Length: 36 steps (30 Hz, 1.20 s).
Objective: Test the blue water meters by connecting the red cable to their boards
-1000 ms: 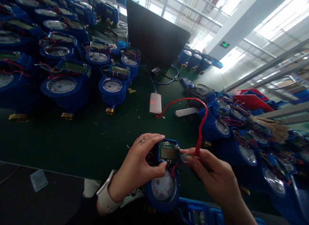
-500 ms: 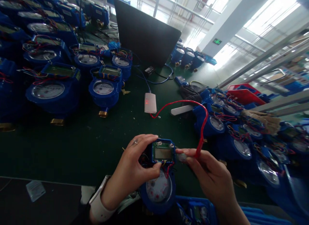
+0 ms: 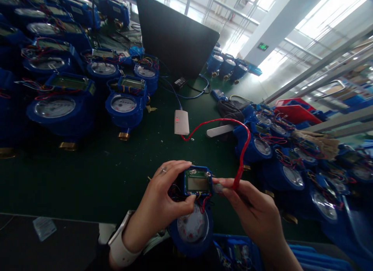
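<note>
A blue water meter (image 3: 190,226) sits at the table's near edge, its round dial toward me. My left hand (image 3: 160,201) grips the meter's display housing (image 3: 198,183) between thumb and fingers; a green circuit board and a grey screen show inside. Red and yellow wires come out below the screen. My right hand (image 3: 258,211) pinches a small pale connector (image 3: 218,188) against the housing's right side. Whether its contacts touch the board is hidden. From that hand a red cable (image 3: 247,141) arcs back to a small white box (image 3: 181,122) with red lights lit.
Rows of blue water meters (image 3: 124,104) stand at the left, and more meters (image 3: 262,146) crowd the right side. A dark laptop-like panel (image 3: 177,34) rises at the back. A pale flat bar (image 3: 220,131) lies right of the box. Below the edge is a blue crate (image 3: 253,247).
Both hands keep almost the same pose on the meter and connector. The red cable near my right hand has shifted slightly left. The view has moved a little.
</note>
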Each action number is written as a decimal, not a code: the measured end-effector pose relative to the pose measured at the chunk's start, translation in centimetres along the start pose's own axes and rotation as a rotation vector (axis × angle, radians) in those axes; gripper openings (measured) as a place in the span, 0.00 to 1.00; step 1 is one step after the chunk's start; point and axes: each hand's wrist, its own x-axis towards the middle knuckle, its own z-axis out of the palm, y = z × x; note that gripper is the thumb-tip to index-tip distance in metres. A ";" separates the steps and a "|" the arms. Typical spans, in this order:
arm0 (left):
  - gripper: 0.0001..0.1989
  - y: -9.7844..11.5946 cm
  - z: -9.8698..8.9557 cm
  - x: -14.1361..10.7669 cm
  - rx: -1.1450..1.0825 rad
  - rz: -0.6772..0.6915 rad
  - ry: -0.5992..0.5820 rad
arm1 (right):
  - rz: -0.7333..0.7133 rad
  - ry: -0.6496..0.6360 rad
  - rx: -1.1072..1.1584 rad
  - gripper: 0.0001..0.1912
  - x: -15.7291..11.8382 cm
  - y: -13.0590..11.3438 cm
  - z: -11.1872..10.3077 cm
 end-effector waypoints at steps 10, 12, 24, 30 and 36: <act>0.26 -0.2 0.1 0.0 0.013 0.035 0.008 | 0.043 -0.084 -0.038 0.10 0.9 -0.4 -0.5; 0.26 -0.2 0.0 0.0 0.012 0.038 0.010 | 0.059 -0.099 -0.048 0.09 1.0 -0.5 -0.5; 0.27 -0.1 0.1 0.1 0.028 0.038 0.003 | 0.102 -0.084 -0.014 0.08 0.4 0.0 -0.5; 0.26 -0.2 0.0 0.0 0.017 0.042 0.000 | 0.095 -0.091 -0.010 0.08 0.4 0.1 -0.5; 0.27 -0.2 0.1 0.1 0.025 0.031 0.000 | 0.087 -0.085 -0.004 0.08 0.5 0.3 -0.4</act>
